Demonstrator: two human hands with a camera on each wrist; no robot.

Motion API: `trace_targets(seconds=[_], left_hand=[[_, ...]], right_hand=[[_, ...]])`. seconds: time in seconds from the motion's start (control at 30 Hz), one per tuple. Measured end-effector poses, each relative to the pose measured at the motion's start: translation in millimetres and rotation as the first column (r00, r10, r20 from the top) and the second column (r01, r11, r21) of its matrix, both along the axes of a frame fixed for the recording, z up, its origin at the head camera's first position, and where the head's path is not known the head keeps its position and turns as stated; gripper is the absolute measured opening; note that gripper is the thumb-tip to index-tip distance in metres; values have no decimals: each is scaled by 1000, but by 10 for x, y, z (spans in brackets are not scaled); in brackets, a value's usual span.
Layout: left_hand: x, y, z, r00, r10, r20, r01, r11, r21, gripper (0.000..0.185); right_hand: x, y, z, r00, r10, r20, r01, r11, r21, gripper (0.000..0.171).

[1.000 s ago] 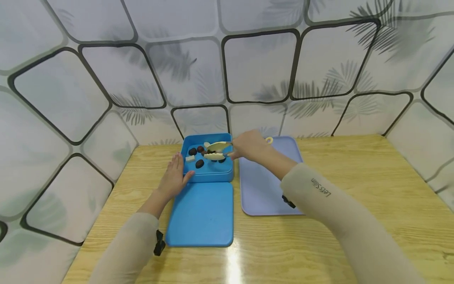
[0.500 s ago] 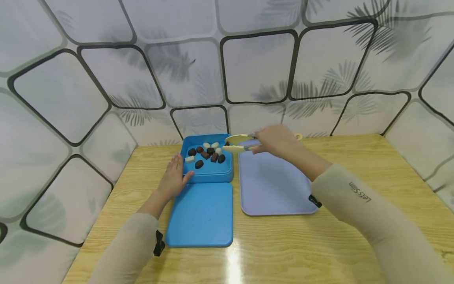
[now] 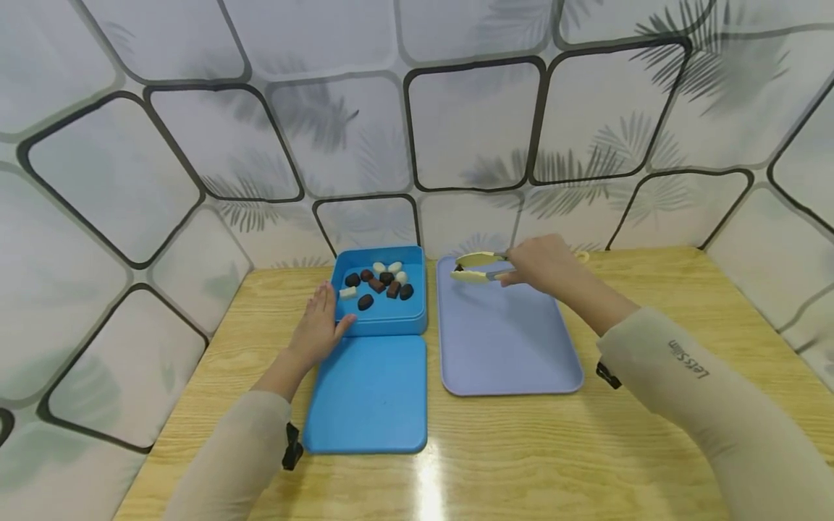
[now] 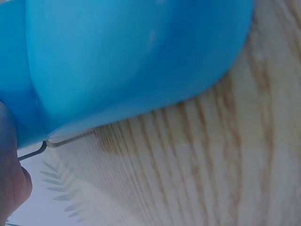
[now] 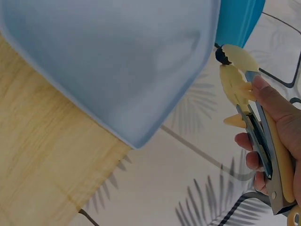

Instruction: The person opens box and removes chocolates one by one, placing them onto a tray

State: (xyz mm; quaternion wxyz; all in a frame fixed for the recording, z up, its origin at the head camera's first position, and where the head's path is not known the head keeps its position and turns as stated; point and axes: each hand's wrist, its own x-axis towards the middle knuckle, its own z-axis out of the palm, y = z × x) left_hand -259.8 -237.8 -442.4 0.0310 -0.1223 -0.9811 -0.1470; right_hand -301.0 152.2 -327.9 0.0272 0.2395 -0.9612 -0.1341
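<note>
The dark candy (image 3: 459, 268) sits pinched between the tips of my yellow tongs (image 3: 478, 267), hanging over the far left corner of the lavender tray (image 3: 508, 347), about eleven o'clock on it. A second ago those tips were down in the blue box (image 3: 381, 315) among the pieces; half a second ago they were crossing its right rim. So one piece has come out and now hangs above the tray, which I judge means the carry is nearly over and only the release is left. My right hand (image 3: 544, 265) keeps its grip pressed together around the tong handles, squeezing the tips onto the candy. The remaining dark and white pieces (image 3: 381, 282) lie in the far half of the box, at nine o'clock from the tongs. My left hand (image 3: 319, 325) has not moved: fingers flat and spread, touching the box's left wall. The blue lid (image 3: 368, 394) lies on the counter (image 3: 651, 405) at six o'clock from the box, touching it
</note>
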Motion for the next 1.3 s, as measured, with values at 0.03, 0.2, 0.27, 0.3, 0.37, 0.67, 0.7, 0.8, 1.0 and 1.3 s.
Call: trace_targets(seconds=[0.03, 0.2, 0.27, 0.3, 0.37, 0.67, 0.7, 0.8, 1.0, 1.3], left_hand=[[2, 3, 0, 1000, 1, -1, -1, 1000, 0, 79], [1, 11, -15, 1000, 1, 3, -1, 1000, -6, 79], [1, 11, -19, 1000, -3, 5, 3, 1000, -4, 79], [1, 12, -21, 1000, -4, 3, 4, 1000, -4, 79], [3, 11, -23, 1000, -9, -3, 9, 1000, 0, 79], [2, 2, -17, 999, -23, -30, 24, 1000, 9, 79], [0, 0, -15, 999, -23, -30, 23, 1000, 6, 80], [-9, -5, -8, 999, -21, -31, 21, 1000, 6, 80], [-16, -26, 5, 999, -13, -33, 13, 1000, -3, 79], [5, -15, -17, 1000, -14, -25, 14, 1000, 8, 80]], right_hand=[[-6, 13, -27, 1000, 0, 4, 0, 1000, 4, 49], [-35, 65, -150, 999, -10, 51, 11, 1000, -7, 50], [-46, 84, -189, 997, -20, 79, 22, 1000, -17, 49], [-52, 93, -206, 996, -26, 89, 28, 999, -24, 49], [-61, 108, -235, 993, -38, 110, 42, 998, -37, 48], [-61, 188, -295, 987, -71, 147, 88, 990, -113, 49], [-56, 200, -298, 983, -90, 162, 111, 986, -125, 50], [-37, 227, -313, 969, -148, 197, 182, 970, -163, 53], [-12, 169, -354, 908, -251, 335, 347, 899, -268, 58], [-60, -20, -375, 890, -295, 346, 395, 879, -266, 54]])
